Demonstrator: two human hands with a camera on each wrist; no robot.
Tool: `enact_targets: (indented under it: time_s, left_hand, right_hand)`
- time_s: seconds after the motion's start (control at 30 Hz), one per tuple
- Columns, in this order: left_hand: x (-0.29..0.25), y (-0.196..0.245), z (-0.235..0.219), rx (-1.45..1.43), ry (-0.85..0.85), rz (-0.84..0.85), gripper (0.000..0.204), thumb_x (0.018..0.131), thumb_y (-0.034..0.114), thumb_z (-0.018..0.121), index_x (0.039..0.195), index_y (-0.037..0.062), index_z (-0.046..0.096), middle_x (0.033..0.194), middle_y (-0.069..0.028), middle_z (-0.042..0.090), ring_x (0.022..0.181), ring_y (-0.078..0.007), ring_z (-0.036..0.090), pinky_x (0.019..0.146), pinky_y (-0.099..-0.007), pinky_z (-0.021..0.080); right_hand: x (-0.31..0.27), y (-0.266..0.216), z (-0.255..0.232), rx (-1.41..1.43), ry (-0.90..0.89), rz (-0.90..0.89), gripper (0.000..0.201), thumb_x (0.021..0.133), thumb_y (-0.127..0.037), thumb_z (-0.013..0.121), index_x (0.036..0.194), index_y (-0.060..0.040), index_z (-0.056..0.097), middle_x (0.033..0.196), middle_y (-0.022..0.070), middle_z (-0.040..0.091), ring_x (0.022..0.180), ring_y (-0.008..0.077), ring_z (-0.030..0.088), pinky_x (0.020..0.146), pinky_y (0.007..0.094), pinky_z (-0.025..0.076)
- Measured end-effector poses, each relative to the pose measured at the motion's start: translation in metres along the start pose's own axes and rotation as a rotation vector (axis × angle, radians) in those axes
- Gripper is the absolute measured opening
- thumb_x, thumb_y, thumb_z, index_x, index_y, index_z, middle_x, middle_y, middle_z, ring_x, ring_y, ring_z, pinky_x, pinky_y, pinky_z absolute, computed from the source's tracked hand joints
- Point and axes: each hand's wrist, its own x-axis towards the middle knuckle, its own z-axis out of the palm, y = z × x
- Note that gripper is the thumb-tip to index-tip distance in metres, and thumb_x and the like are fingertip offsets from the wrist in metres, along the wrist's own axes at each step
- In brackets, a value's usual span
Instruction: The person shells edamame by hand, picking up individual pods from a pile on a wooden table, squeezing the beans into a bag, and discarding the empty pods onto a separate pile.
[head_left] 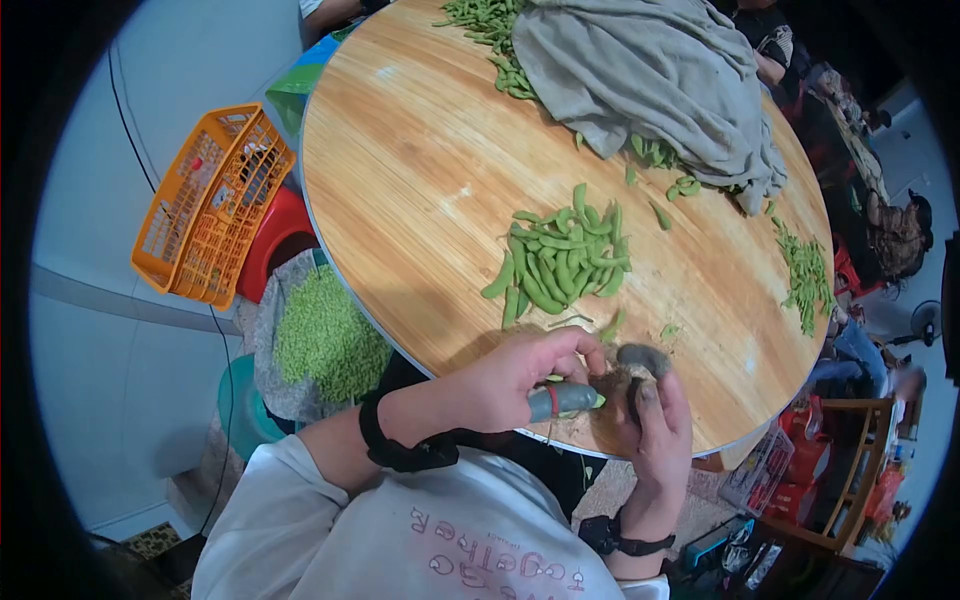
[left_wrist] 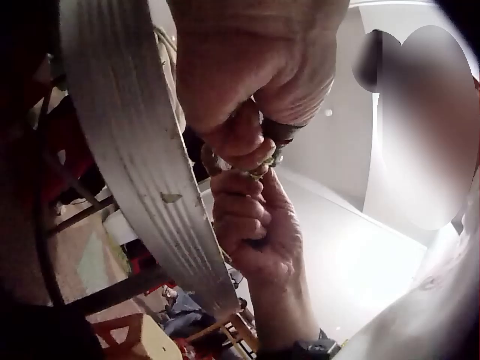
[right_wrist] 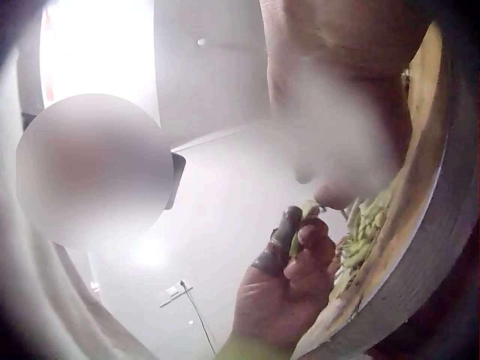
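— Where was the slender green pod (head_left: 600, 401)?
— Above the round wood-grain worktop (head_left: 400, 200)'s near edge; the left grip (head_left: 515, 378) pinched it.
— Orientation?
— Its tip pointed towards the right grip (head_left: 660, 425), long axis roughly along the grey-sheathed thumb (head_left: 575, 399). The right grip's hold was indeterminable.

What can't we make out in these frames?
Under the grey cloth: covered, head view.
Most of the edamame pod in the left hand: behind fingers, head view.
Whether the right hand grips anything: blurred, right wrist view.
Far edamame pile: cut by top edge, head view.
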Motion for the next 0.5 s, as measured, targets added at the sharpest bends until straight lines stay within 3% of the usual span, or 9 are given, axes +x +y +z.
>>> enact_targets:
  time_s: [0.03, 0.07, 0.2, 0.27, 0.37, 0.5]
  left_hand:
    - [0.001, -0.001, 0.001, 0.134, -0.032, 0.099, 0.038, 0.073, -0.003, 0.063, 0.106, 0.0047, 0.046, 0.088, -0.0023, 0.058, 0.085, -0.0092, 0.054, 0.077, -0.0220, 0.042]
    - [0.002, -0.001, 0.001, 0.270, -0.064, 0.200, 0.040, 0.072, -0.001, 0.064, 0.107, 0.0048, 0.046, 0.086, -0.0038, 0.060, 0.083, -0.0106, 0.055, 0.077, -0.0233, 0.043]
    - [0.002, 0.003, 0.000, 0.427, -0.007, 0.252, 0.041, 0.070, 0.004, 0.067, 0.106, 0.0047, 0.047, 0.081, -0.0063, 0.060, 0.078, -0.0148, 0.059, 0.073, -0.0265, 0.045]
    - [0.003, -0.002, 0.000, 0.462, 0.053, 0.370, 0.039, 0.069, 0.009, 0.070, 0.103, 0.0053, 0.051, 0.080, -0.0068, 0.061, 0.074, -0.0173, 0.061, 0.067, -0.0272, 0.047]
    - [0.000, 0.005, 0.004, 0.504, 0.048, 0.383, 0.038, 0.069, 0.010, 0.071, 0.103, 0.0058, 0.056, 0.081, -0.0070, 0.062, 0.073, -0.0178, 0.062, 0.064, -0.0271, 0.048]
    - [0.002, -0.002, 0.004, 0.619, 0.024, 0.445, 0.037, 0.071, 0.011, 0.071, 0.106, 0.0068, 0.060, 0.081, -0.0075, 0.061, 0.071, -0.0193, 0.062, 0.064, -0.0274, 0.049]
  right_hand:
    - [0.002, 0.000, 0.004, 0.114, -0.021, -0.034, 0.024, 0.091, -0.010, 0.048, 0.114, -0.0022, 0.048, 0.072, -0.0017, 0.049, 0.057, 0.0051, 0.042, 0.048, 0.0191, 0.032]
    - [0.000, -0.004, 0.000, 0.197, -0.091, 0.139, 0.030, 0.091, -0.010, 0.048, 0.120, -0.0028, 0.043, 0.076, 0.0001, 0.051, 0.057, 0.0042, 0.042, 0.048, 0.0175, 0.031]
    - [0.006, 0.003, 0.006, 0.179, -0.152, 0.154, 0.030, 0.091, -0.011, 0.048, 0.119, -0.0025, 0.043, 0.078, 0.0016, 0.053, 0.054, 0.0038, 0.041, 0.044, 0.0162, 0.029]
    - [0.005, 0.005, 0.006, 0.291, -0.227, 0.293, 0.028, 0.090, -0.009, 0.049, 0.117, -0.0024, 0.043, 0.079, 0.0026, 0.054, 0.050, 0.0031, 0.038, 0.041, 0.0153, 0.026]
    - [0.006, 0.006, 0.002, 0.529, -0.264, 0.337, 0.026, 0.088, -0.006, 0.050, 0.114, -0.0034, 0.044, 0.079, 0.0035, 0.056, 0.048, 0.0023, 0.038, 0.038, 0.0144, 0.024]
    - [0.003, 0.016, 0.009, 0.621, -0.133, 0.270, 0.028, 0.085, -0.007, 0.053, 0.112, -0.0026, 0.044, 0.074, 0.0059, 0.054, 0.040, 0.0031, 0.037, 0.031, 0.0137, 0.024]
